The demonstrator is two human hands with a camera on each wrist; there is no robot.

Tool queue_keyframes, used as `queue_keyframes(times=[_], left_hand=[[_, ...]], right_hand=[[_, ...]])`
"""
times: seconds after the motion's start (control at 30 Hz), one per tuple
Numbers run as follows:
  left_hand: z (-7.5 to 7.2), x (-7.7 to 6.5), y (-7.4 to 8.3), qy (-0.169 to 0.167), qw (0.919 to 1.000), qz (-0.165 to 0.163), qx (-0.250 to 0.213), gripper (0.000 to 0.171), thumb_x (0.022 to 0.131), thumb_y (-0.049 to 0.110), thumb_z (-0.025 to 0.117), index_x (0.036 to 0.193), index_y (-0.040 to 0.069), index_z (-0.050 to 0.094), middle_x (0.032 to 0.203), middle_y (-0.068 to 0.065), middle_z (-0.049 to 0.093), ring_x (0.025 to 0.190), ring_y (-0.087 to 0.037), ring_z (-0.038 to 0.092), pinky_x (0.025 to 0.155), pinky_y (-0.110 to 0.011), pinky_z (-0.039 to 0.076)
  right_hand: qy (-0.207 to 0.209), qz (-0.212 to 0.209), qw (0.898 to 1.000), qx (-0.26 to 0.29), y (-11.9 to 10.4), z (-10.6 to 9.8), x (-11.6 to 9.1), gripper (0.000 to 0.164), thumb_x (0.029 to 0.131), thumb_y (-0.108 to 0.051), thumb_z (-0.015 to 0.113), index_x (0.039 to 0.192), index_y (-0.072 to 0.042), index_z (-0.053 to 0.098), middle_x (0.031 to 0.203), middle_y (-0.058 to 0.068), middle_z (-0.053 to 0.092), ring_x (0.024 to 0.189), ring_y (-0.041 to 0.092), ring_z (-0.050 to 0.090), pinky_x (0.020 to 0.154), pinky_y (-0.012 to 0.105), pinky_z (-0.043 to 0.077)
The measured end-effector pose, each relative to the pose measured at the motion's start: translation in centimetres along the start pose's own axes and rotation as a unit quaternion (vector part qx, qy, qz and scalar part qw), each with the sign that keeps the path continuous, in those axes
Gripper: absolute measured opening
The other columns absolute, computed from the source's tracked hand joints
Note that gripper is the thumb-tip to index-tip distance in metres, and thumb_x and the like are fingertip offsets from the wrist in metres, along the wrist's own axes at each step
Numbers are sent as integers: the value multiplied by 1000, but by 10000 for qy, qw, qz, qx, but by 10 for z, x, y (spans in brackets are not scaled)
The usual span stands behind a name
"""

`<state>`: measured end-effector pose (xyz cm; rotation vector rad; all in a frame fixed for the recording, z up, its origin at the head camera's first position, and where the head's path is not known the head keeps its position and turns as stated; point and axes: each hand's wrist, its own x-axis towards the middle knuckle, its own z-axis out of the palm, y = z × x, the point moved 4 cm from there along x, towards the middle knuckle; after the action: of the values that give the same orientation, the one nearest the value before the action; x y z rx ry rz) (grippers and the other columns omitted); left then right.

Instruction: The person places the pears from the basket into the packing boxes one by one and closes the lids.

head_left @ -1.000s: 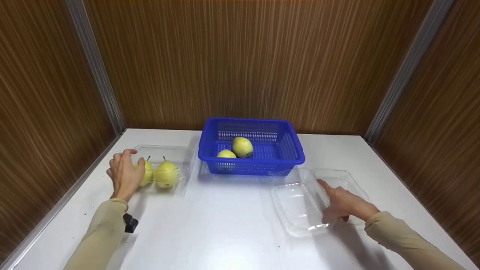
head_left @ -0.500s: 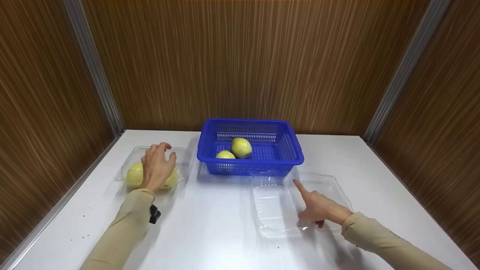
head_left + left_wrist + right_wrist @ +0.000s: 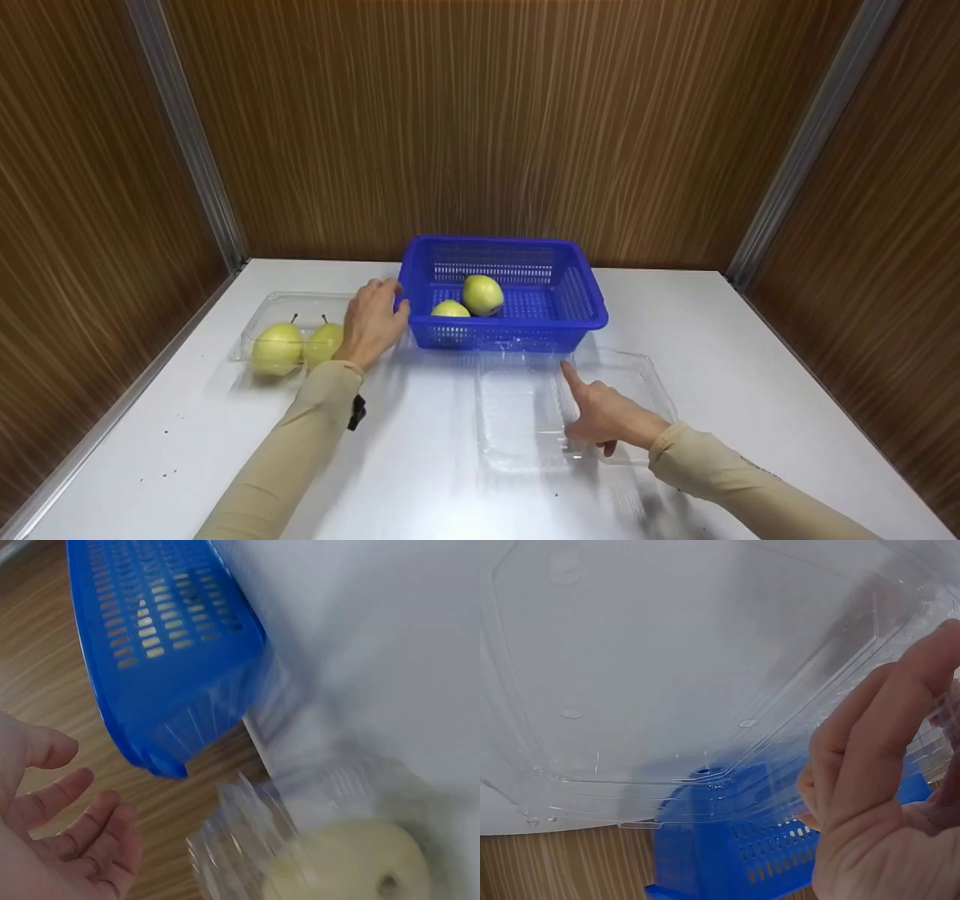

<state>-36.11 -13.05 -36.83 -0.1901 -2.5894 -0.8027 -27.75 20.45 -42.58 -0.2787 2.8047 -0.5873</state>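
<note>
My left hand (image 3: 373,319) hovers beside the left rim of a blue plastic basket (image 3: 517,324), fingers loosely bent, nothing between them. Inside the basket lie two yellow-green pears (image 3: 483,295). To the left, a clear plastic box (image 3: 259,311) holds two more pears (image 3: 277,349) with their stems up; my left hand and sleeve overlap its right side. My right hand (image 3: 611,416) grips an open clear clamshell container (image 3: 521,409) along its middle, between the two halves. In the right wrist view, bent fingers (image 3: 877,742) lie at the container's wall.
The white table (image 3: 435,480) carries everything, with small dark specks at its left. A wood-grain panel (image 3: 487,135) rises behind the basket, with side panels at left and right. The clamshell's far edge overlaps the basket's front.
My left hand has moved right, from the boxed pears to the basket's left rim. My right hand has moved left together with the open clamshell. Basket and its pears stay put.
</note>
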Motion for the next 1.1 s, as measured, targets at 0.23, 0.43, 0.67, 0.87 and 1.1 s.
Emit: queue_keyframes(times=[0.23,0.43,0.67,0.87,1.1], left_hand=[[23,16,30,-768,9968,157,175,28,94,21,60,118,8,64,114,-14,64,107,-30,60,91,-45,50],[43,33,41,-1617,9860,-240,329,38,92,24,60,126,6,61,127,-16,64,118,-35,59,97,-49,48],[66,46,41,-2335,9647,-1197,215,55,90,27,64,139,5,51,138,-15,57,125,-33,54,107,-50,42],[79,52,42,-2387,9555,-1651,524,61,83,40,75,130,4,60,132,-15,61,120,-32,57,105,-48,44],[86,56,41,-2573,9473,-1815,592,76,80,50,76,136,3,55,139,-18,55,130,-35,51,109,-48,39]], right_hand=[[-23,-19,10000,-50,-7,5,2,109,70,-3,68,158,-10,5,115,42,52,39,16,55,39,35,51],[-43,22,9999,-104,-9,6,2,109,71,-4,69,158,-10,5,106,36,55,39,16,55,38,33,49],[3,-20,10000,-73,-9,8,2,109,70,-4,69,158,-10,5,107,38,54,38,16,54,37,32,48],[-40,17,10000,-71,-8,7,1,110,71,-4,69,158,-11,3,103,34,56,38,16,54,37,32,48],[-83,32,10000,-16,-9,6,1,111,72,-5,71,158,-10,1,96,30,58,39,16,54,37,32,48]])
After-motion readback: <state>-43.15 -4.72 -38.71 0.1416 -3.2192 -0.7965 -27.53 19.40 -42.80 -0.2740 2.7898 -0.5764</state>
